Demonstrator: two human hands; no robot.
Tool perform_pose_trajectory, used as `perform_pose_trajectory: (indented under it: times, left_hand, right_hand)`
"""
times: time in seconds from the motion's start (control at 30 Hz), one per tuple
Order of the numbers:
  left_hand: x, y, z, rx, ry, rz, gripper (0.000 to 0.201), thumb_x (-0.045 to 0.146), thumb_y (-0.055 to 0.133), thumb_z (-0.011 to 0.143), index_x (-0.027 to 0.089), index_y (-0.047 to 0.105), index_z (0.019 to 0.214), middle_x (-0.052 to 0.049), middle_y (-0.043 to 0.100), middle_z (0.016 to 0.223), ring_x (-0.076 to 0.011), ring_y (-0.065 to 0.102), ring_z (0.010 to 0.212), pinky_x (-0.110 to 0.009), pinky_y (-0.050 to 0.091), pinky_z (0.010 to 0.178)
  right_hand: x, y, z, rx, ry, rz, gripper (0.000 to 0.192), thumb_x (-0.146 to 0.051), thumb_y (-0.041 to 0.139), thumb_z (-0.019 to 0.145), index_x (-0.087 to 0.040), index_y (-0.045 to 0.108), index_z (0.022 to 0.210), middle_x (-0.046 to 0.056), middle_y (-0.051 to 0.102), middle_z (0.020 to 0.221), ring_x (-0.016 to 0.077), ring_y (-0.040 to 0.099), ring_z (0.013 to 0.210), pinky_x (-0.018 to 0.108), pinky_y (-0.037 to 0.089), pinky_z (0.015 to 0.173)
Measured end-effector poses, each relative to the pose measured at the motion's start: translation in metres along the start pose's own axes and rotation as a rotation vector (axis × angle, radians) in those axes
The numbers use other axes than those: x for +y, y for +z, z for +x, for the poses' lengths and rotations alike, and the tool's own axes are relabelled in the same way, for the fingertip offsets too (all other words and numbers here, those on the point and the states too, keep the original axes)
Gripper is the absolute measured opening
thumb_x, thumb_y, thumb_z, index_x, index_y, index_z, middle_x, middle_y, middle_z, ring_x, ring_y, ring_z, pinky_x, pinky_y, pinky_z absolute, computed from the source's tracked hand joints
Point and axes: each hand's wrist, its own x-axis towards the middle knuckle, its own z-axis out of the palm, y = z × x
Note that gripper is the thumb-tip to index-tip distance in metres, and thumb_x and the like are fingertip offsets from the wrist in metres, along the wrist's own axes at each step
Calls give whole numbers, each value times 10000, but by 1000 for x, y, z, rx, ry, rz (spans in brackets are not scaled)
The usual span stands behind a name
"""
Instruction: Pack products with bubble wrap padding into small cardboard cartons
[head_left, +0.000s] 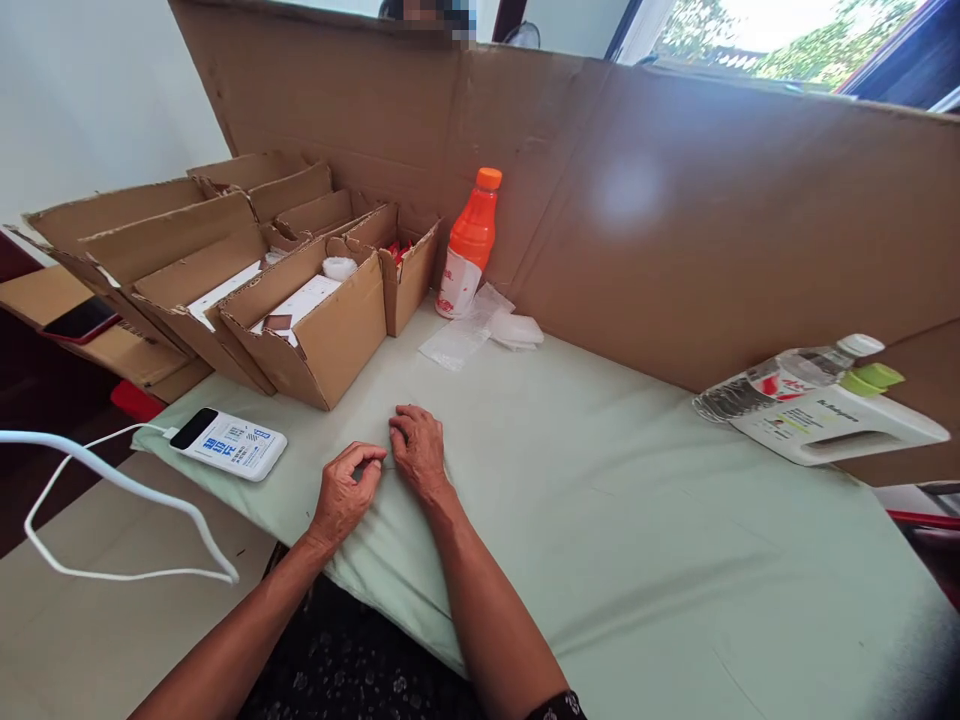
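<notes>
Pinched on a fold of the pale green cloth (600, 520) over the desk, the left hand (346, 492) could drag it and shift the power bank (229, 442) at its ten o'clock, while the right hand (417, 448) rests loosely curled on the cloth, grasping nothing.

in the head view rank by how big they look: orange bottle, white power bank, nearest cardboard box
1. nearest cardboard box
2. and 3. orange bottle and white power bank look about alike; the power bank lies nearer the camera, so I won't rank them.
</notes>
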Motion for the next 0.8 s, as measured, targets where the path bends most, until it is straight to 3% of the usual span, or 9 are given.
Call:
perform_pose_trajectory:
  times: [0.13,0.23,0.37,0.53,0.67,0.8]
  left_hand:
    - [12,5,16,-25,10,-32,177,187,535,838,195,712,820,-15,722,800,-157,667,750,-247,526,692]
    - [20,15,41,-42,32,-73,196,173,527,826,204,718,860,-17,726,861,-155,667,806,-250,534,754]
    - [14,30,64,-22,10,-114,211,152,516,807,197,708,881,-34,728,901,-164,673,836,-270,548,782]
    - [-6,41,54,-3,-44,-152,231,130,509,784,194,700,897,-58,724,933,-197,683,915,-337,557,875]
    - [-6,45,44,1,-64,-177,278,126,516,796,200,693,997,-79,694,1064,-214,657,1048,-370,532,968]
    - [-1,46,45,47,-180,-249,308,170,527,854,210,660,1130,-99,633,1228,-228,607,1153,-384,509,994]
  right_hand:
    - [1,-2,0,15,-15,6,240,-113,558,889,-208,761,975,92,710,1240,238,588,1215,407,414,1027]
    - [2,-4,-2,30,-37,9,283,-102,542,883,-222,760,1019,84,720,1211,235,598,1190,397,417,1018]
    - [3,-5,-4,41,-71,18,366,-98,503,881,-238,740,1123,70,727,1178,223,618,1140,376,439,979]
    - [11,0,-7,68,-74,27,372,-102,499,828,-211,754,1076,96,724,1212,252,607,1197,428,435,1036]
    - [16,2,-9,131,-75,98,342,-156,501,825,-229,759,1037,90,753,1138,251,655,1136,442,483,998]
    - [5,-27,7,248,2,172,251,-246,504,906,-242,744,980,63,777,1009,213,717,960,378,558,875]
